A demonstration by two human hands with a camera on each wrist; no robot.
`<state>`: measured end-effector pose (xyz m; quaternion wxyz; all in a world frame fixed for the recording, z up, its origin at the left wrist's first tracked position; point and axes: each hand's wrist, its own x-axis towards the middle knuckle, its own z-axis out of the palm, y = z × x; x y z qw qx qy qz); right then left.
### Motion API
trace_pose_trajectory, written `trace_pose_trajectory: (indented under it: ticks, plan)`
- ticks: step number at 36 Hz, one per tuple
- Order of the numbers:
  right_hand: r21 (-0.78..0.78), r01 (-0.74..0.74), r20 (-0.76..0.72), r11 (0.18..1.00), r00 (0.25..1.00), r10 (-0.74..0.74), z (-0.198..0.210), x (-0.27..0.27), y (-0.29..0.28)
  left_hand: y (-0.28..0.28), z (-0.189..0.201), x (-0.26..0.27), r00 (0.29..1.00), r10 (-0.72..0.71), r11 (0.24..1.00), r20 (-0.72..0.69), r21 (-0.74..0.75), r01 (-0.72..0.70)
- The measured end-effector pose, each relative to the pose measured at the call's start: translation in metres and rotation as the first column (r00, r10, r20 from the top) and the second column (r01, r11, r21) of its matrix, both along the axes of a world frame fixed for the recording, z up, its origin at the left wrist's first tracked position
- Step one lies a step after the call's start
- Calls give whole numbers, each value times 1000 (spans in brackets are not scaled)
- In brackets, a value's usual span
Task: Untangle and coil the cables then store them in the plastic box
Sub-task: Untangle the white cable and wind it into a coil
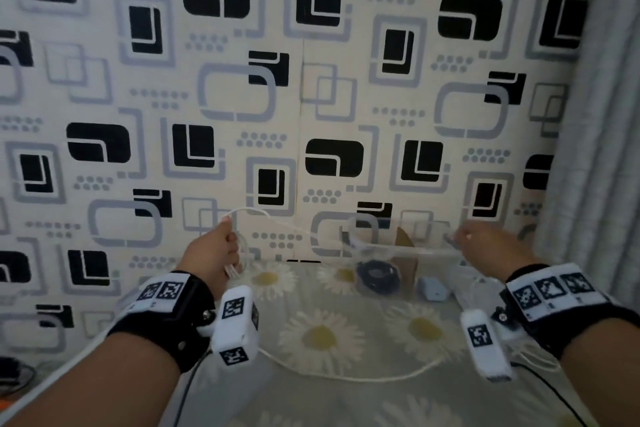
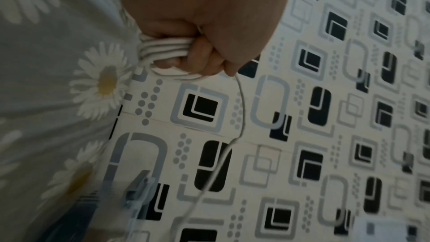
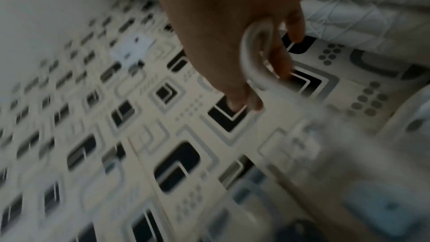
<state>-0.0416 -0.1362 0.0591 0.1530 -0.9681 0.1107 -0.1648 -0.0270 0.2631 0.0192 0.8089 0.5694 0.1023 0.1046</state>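
My left hand (image 1: 221,246) is raised over the bed and grips several loops of a white cable (image 2: 163,47), wound into a small coil in its fist (image 2: 200,43). A free strand (image 1: 298,229) runs from it rightward to my right hand (image 1: 474,243), which pinches the cable's far end near its plug (image 1: 450,240); in the right wrist view the cable (image 3: 251,58) curls past the fingers (image 3: 277,58). The clear plastic box (image 1: 401,232) stands at the wall between my hands, with a dark coiled cable (image 1: 375,276) inside.
A daisy-print sheet (image 1: 322,336) covers the bed, with another white cable (image 1: 346,376) lying across it. A small light-blue charger (image 1: 433,289) sits right of the box. Patterned wall (image 1: 311,80) behind, grey curtain (image 1: 602,114) at right.
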Motion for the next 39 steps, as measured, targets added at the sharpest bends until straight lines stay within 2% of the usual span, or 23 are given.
trace_pose_trajectory:
  ticks: [2,3,6,8,11,13,17,19,20,21,22,24,25,27,28,33,36,39]
  plan:
    - [-119,-49,-172,992,985,28,-9,-1,8,-5,4,-2,1000,0,998,0,64,0]
    - [-155,-87,-189,984,980,57,-8,-1,12,-8,6,-3,1000,-1,995,-2,95,1]
    - [-60,-187,-86,981,980,182,11,-11,41,-15,10,-5,1000,-27,990,0,136,27]
    - [71,-337,-5,939,941,338,24,-20,63,-21,14,-8,998,-61,987,5,149,59]
    - [337,-528,98,779,843,529,33,-39,95,-31,19,-15,995,-102,974,18,205,96]
    - [423,-583,106,694,792,601,32,-48,114,-38,23,-20,991,-127,963,34,246,115]
    - [632,-577,52,517,698,715,20,-56,141,-46,29,-28,988,-144,951,58,284,122]
    - [682,-569,8,459,634,774,13,-57,148,-46,32,-29,988,-140,945,64,306,114]
    - [704,-566,18,430,619,785,12,-57,150,-45,33,-29,989,-134,942,65,317,107]
    - [717,-558,48,419,638,768,12,-58,152,-44,35,-29,990,-128,940,63,326,101]
    - [705,-551,96,446,697,710,14,-58,154,-41,36,-29,990,-126,938,62,333,98]
    - [617,-532,231,580,827,513,20,-52,152,-38,37,-30,987,-147,928,61,355,116]
    - [580,-532,322,617,846,426,24,-47,148,-37,37,-32,983,-173,918,57,372,140]
    - [539,-559,469,630,821,326,31,-37,140,-38,36,-36,966,-254,897,40,383,220]
    - [523,-561,498,642,812,304,32,-32,135,-40,36,-38,955,-295,893,35,365,263]
    - [492,-500,431,713,851,300,12,-13,125,-47,44,-42,922,-382,921,68,112,373]
    - [435,-468,346,769,876,337,-8,-6,125,-49,49,-42,904,-421,905,71,-31,424]
    - [393,-500,303,772,863,405,-20,-5,128,-48,50,-42,881,-461,870,104,-141,472]
